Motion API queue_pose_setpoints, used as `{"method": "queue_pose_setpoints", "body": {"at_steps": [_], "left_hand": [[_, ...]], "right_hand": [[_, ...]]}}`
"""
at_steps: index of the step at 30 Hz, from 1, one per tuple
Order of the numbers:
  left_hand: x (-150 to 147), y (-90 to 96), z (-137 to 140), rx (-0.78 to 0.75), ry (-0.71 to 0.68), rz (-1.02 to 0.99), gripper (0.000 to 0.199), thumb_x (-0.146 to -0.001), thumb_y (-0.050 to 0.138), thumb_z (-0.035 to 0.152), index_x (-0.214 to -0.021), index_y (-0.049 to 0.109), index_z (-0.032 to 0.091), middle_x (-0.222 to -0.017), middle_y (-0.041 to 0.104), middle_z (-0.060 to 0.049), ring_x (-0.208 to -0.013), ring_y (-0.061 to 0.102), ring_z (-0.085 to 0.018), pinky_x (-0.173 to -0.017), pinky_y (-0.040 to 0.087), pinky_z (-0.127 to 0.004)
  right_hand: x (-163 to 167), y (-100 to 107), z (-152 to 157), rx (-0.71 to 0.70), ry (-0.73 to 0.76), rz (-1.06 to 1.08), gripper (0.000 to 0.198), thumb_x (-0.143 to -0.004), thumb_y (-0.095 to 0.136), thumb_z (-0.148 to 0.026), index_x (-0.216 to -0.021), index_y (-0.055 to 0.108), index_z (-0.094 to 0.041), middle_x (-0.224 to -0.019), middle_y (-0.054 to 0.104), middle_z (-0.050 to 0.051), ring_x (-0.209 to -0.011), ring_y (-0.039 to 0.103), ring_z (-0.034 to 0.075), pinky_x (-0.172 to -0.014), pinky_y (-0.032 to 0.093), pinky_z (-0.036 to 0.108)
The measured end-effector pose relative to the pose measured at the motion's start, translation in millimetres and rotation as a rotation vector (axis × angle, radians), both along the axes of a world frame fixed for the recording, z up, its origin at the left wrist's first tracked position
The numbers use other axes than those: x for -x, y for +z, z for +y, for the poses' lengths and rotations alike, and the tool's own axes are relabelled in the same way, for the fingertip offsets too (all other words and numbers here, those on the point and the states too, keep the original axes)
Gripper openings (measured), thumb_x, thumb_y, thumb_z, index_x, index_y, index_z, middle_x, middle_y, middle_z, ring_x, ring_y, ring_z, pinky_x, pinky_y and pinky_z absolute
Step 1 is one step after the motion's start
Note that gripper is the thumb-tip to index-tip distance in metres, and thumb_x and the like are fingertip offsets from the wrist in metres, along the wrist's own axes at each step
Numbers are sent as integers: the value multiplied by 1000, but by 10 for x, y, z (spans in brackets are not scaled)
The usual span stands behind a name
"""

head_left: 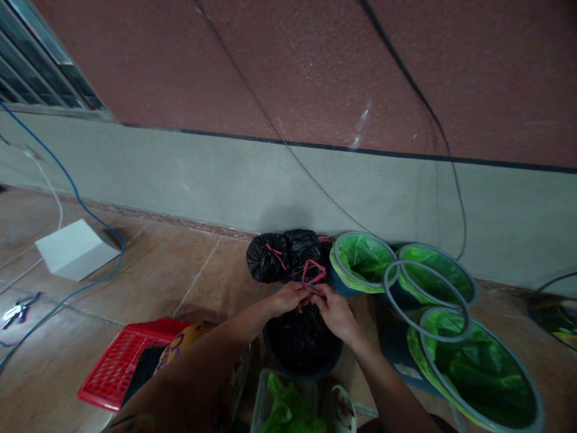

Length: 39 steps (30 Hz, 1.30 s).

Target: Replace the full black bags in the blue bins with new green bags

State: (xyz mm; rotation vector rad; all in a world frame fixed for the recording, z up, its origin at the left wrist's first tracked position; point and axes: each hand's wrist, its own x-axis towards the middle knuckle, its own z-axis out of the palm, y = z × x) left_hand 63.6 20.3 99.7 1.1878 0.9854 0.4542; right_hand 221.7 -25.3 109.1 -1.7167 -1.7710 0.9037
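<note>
**Hands pinch a red tie above a black bag in a dark bin**

The left hand point(288, 299) and the right hand point(334, 314) meet over a black bag point(301, 337), fingers curled and pressed together on a thin red tie point(312, 273) at the bag's gathered top. Each hand pinches a part of the tie; the exact strands under the fingertips are too small and dim to make out. The bag sits inside a dark round bin point(301, 365), whose near rim shows while its far rim is hidden behind the hands.

Just beyond the hands, against the wall, lie two tied black bags point(282, 255), each with a red tie; how far they rest on the floor or on each other cannot be told. To the right stand three bins lined with green bags point(360, 257), and a loose grey ring point(426, 300) lies tilted across their rims. The largest of them is cut off by the lower right edge.

At the bottom edge, a clear container holding green bags point(288, 409) is partly cut off. A red basket point(121, 361) lies on the floor to the left, partly hidden by the left forearm. Farther left are a white box point(74, 248) and a blue cable point(85, 210).
</note>
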Motion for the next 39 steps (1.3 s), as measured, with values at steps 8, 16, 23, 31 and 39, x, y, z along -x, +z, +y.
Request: {"method": "queue_pose_setpoints", "body": {"at_steps": [8, 16, 23, 31, 39], "left_hand": [[-6, -42, 48, 249, 165, -72, 27, -79, 64, 37, -78, 68, 11, -60, 58, 3, -52, 50, -7, -59, 45, -24], [9, -67, 82, 307, 245, -70, 22, -74, 69, 33, -76, 69, 10, -63, 63, 0, -55, 54, -7, -62, 47, -25], [1, -152, 102, 217, 283, -56, 25, -60, 78, 28, -75, 72, 9, -64, 66, -1, -59, 56, -9, -64, 47, -26], [-3, -51, 84, -187, 37, 297, 13, -66, 64, 15, -73, 74, 14, -61, 65, 0, -59, 55, -12, -65, 45, -25], [0, 154, -54, -869, -358, 371, 27, -76, 53, 11, -91, 73, 21, -90, 73, -5, -86, 63, -19, -90, 43, -30]], "right_hand": [[-82, 39, 25, 65, -35, -158, 28, -90, 45, -29, -83, 70, -20, -85, 73, 7, -80, 66, 21, -72, 43, 29], [-233, 126, 32, 238, -115, 30, 33, -86, 44, -39, -65, 63, -21, -61, 65, 1, -49, 55, 13, -52, 37, 25], [-312, 112, 24, 178, -51, 8, 39, -84, 45, -44, -63, 66, -19, -53, 57, 0, -52, 50, 13, -51, 32, 25], [-211, 22, -135, 427, 312, 161, 33, -84, 51, -41, -69, 69, -18, -49, 54, -3, -43, 42, 9, -45, 27, 22], [-307, -32, 20, 95, 34, -3, 22, -84, 51, -28, -85, 72, -22, -88, 74, 7, -86, 66, 21, -81, 48, 31]]}}
